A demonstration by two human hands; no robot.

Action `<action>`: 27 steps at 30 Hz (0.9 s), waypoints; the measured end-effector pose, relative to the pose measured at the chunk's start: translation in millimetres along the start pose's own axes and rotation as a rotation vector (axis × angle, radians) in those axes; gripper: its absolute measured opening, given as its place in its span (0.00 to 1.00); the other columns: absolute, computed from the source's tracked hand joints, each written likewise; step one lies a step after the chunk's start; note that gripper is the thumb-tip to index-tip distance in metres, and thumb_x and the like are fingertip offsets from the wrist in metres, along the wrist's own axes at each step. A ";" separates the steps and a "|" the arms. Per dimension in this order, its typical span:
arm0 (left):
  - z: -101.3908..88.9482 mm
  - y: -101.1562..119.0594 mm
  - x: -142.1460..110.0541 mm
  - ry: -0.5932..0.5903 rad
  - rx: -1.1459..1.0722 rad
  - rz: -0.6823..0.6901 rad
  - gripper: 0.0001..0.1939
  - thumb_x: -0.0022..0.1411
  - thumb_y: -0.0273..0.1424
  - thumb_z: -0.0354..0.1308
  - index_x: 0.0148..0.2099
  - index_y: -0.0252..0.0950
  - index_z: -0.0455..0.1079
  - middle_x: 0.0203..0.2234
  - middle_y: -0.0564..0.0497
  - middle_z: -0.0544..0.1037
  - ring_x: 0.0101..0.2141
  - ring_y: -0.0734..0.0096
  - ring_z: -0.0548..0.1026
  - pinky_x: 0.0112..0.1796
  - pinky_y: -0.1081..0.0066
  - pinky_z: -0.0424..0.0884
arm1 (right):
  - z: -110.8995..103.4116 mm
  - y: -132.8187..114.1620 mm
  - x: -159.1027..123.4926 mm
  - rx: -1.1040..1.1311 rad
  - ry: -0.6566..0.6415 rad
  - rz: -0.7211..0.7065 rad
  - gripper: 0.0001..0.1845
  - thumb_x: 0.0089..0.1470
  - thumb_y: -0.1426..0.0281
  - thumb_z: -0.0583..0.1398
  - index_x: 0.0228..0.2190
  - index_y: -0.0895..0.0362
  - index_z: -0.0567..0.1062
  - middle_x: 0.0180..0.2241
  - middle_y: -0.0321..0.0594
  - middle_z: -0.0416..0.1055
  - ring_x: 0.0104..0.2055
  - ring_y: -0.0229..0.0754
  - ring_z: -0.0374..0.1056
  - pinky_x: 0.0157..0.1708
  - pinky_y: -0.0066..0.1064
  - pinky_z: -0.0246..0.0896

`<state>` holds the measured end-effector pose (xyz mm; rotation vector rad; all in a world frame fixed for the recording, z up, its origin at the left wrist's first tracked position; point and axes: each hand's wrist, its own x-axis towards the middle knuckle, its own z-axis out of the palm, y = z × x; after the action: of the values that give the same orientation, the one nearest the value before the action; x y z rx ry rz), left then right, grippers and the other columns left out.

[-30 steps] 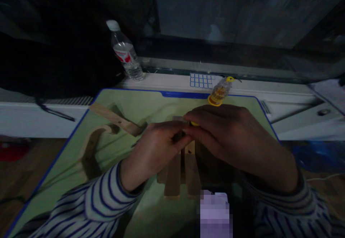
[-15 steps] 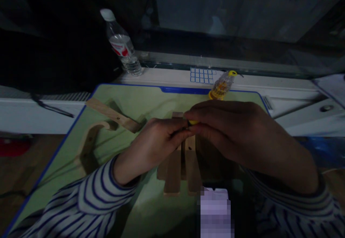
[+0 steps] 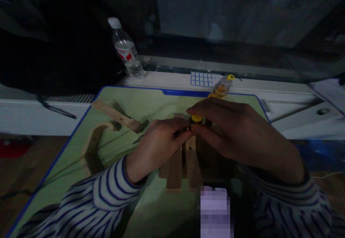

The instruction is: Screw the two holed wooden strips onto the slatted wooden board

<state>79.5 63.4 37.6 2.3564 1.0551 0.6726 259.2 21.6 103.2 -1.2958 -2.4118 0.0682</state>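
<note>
My right hand (image 3: 229, 126) is closed round a yellow-and-black screwdriver handle (image 3: 197, 118), seen end-on from above. Beside it, my left hand (image 3: 159, 144) pinches with thumb and forefinger just under the handle; whatever is between those fingertips is hidden. Below both hands lie two pale wooden strips side by side, the left strip (image 3: 174, 173) and the right strip (image 3: 193, 169), across another wooden piece mostly in shadow. A dark hole shows in the right strip.
Left on the green board (image 3: 145, 105) lie a flat wooden bar (image 3: 115, 115) and a curved wooden piece (image 3: 93, 142). A water bottle (image 3: 128, 56) and a clear yellow-trimmed package (image 3: 222, 87) stand behind. A pixelated pale object (image 3: 215, 213) is at the front.
The screwdriver's yellow end shows more fully as my right fingers have shifted round it. My left hand stays pinched beneath. The whole view has moved slightly.
</note>
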 end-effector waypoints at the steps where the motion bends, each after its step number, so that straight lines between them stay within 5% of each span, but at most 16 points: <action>1: 0.0 -1.1 -0.2 -0.008 -0.018 0.002 0.11 0.64 0.35 0.54 0.39 0.38 0.77 0.24 0.54 0.79 0.24 0.73 0.75 0.29 0.75 0.69 | 0.4 1.0 -0.9 0.024 0.001 -0.018 0.14 0.60 0.71 0.55 0.47 0.58 0.72 0.45 0.43 0.75 0.45 0.44 0.72 0.42 0.33 0.66; 9: 2.6 -10.9 0.7 -0.084 -0.157 0.020 0.12 0.66 0.35 0.52 0.38 0.39 0.76 0.26 0.55 0.81 0.27 0.74 0.77 0.34 0.76 0.72 | 1.4 6.5 -0.4 -0.017 0.009 0.014 0.10 0.59 0.71 0.56 0.42 0.55 0.75 0.41 0.41 0.77 0.41 0.43 0.74 0.38 0.31 0.65; 17: 2.0 -6.9 2.1 -0.068 -0.133 0.031 0.12 0.65 0.33 0.55 0.48 0.42 0.75 0.35 0.54 0.82 0.32 0.73 0.78 0.32 0.76 0.71 | 0.2 4.8 0.4 -0.111 0.003 0.060 0.10 0.60 0.68 0.56 0.40 0.58 0.74 0.36 0.43 0.77 0.37 0.44 0.74 0.34 0.31 0.63; 22: 2.8 -4.8 1.1 0.019 -0.081 0.038 0.10 0.63 0.33 0.58 0.44 0.40 0.77 0.31 0.54 0.82 0.27 0.75 0.77 0.33 0.76 0.71 | 0.5 3.7 -0.9 -0.058 0.010 0.035 0.12 0.60 0.67 0.56 0.43 0.59 0.74 0.40 0.44 0.77 0.41 0.45 0.74 0.39 0.34 0.66; 27: 2.4 -5.3 1.3 -0.023 -0.091 0.031 0.10 0.63 0.33 0.57 0.44 0.40 0.77 0.28 0.55 0.81 0.25 0.76 0.76 0.32 0.77 0.71 | -0.7 6.9 -4.6 0.065 0.019 -0.057 0.16 0.59 0.75 0.55 0.49 0.59 0.71 0.48 0.42 0.75 0.48 0.40 0.71 0.46 0.30 0.65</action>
<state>78.8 67.0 32.9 2.3015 0.9597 0.6885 267.1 21.6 100.8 -1.1929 -2.4078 0.1167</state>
